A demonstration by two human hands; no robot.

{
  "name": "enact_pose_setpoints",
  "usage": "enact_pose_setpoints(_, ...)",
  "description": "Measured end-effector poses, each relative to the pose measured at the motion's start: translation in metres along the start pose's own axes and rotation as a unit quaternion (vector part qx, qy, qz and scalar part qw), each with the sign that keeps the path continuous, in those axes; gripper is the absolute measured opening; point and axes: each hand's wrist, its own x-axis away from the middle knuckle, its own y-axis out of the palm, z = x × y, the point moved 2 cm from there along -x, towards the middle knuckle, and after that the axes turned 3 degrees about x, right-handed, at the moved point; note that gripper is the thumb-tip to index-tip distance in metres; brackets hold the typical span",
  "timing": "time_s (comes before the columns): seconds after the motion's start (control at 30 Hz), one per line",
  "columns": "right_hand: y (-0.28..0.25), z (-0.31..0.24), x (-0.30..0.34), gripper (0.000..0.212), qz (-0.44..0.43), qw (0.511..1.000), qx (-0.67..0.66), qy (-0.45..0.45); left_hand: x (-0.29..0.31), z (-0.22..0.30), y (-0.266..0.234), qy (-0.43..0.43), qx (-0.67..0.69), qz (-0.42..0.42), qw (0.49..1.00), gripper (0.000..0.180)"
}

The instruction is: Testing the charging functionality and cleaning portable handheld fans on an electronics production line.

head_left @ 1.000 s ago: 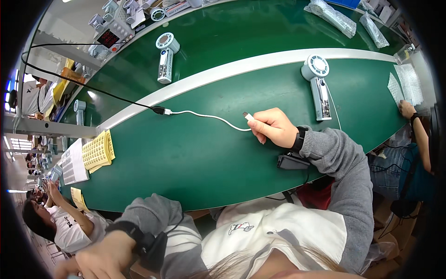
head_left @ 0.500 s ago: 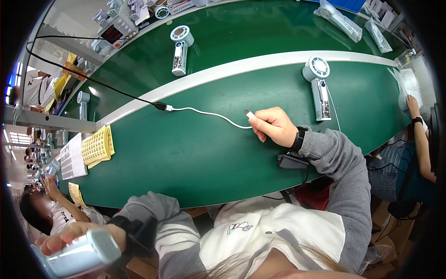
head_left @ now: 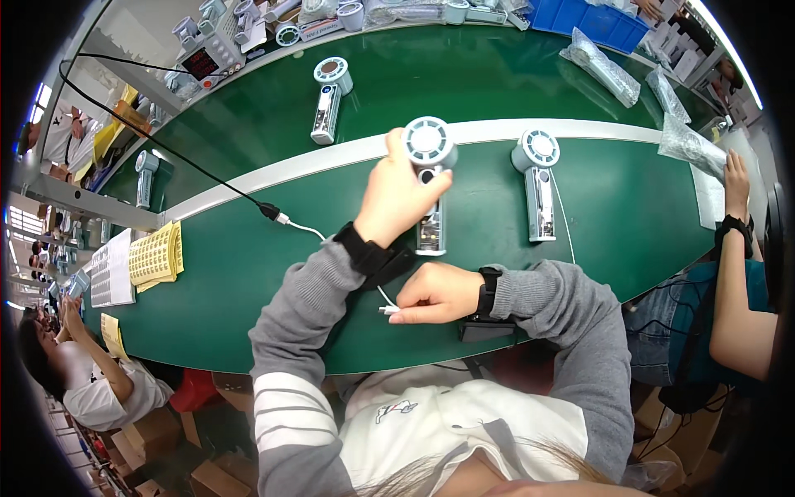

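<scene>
My left hand (head_left: pixel 396 197) is closed around the neck of a light-blue handheld fan (head_left: pixel 429 142), its thumb across the front just under the round head. The fan's handle points toward me over the green table. Nearer to me, my right hand (head_left: pixel 440 294) pinches the plug end of a white USB cable (head_left: pixel 303 227). That cable runs from a black connector (head_left: pixel 269 210) on a black lead and passes partly hidden under my left wrist. To the right lies a second handheld fan (head_left: pixel 540 195), with a white cable beside it.
Another fan (head_left: pixel 328 103) lies beyond the white divider strip (head_left: pixel 571 129). Yellow label sheets (head_left: pixel 156 255) are at the left. Bubble-wrapped packs (head_left: pixel 600 66) and a blue bin (head_left: pixel 590 23) are at the far right. A co-worker's hand (head_left: pixel 735 184) handles a wrapped pack at right.
My left hand has brought the fan from the lower left up over the table. My right hand has drawn the cable plug nearer to me and to the left.
</scene>
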Motion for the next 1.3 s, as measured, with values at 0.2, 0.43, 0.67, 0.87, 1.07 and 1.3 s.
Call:
enact_pose_setpoints(0.2, 0.011, -0.001, 0.008, 0.037, -0.081, 0.995, -0.041, -0.037, -0.023, 0.027, 0.081, -0.038, -0.014, -0.107, 0.993, 0.067)
enact_pose_setpoints(0.43, 0.008, 0.001, 0.006, 0.037, -0.078, 0.995, -0.034, -0.042, -0.036, 0.024, 0.092, -0.022, -0.135, -0.162, 0.977, 0.064)
enact_pose_setpoints(0.67, 0.01, 0.0, 0.006, 0.037, -0.074, 0.996, -0.011, -0.045, -0.096, -0.028, -0.022, 0.033, -0.146, 0.346, 0.926, 0.049)
enact_pose_setpoints(0.87, 0.007, 0.004, 0.005, 0.038, -0.099, 0.995, -0.014, -0.017, -0.134, -0.112, -0.051, -0.283, -0.171, 0.026, 0.943, 0.058)
enact_pose_setpoints(1.07, -0.012, 0.009, 0.004, 0.037, -0.042, 0.988, -0.138, 0.051, -0.108, -0.091, -0.047, -0.256, 0.323, 0.027, 0.911, 0.043)
enact_pose_setpoints(1.3, -0.023, 0.014, 0.0, 0.033, 0.117, 0.976, -0.146, 0.113, -0.032, -0.032, -0.074, 0.015, 0.522, -0.061, 0.851, 0.046)
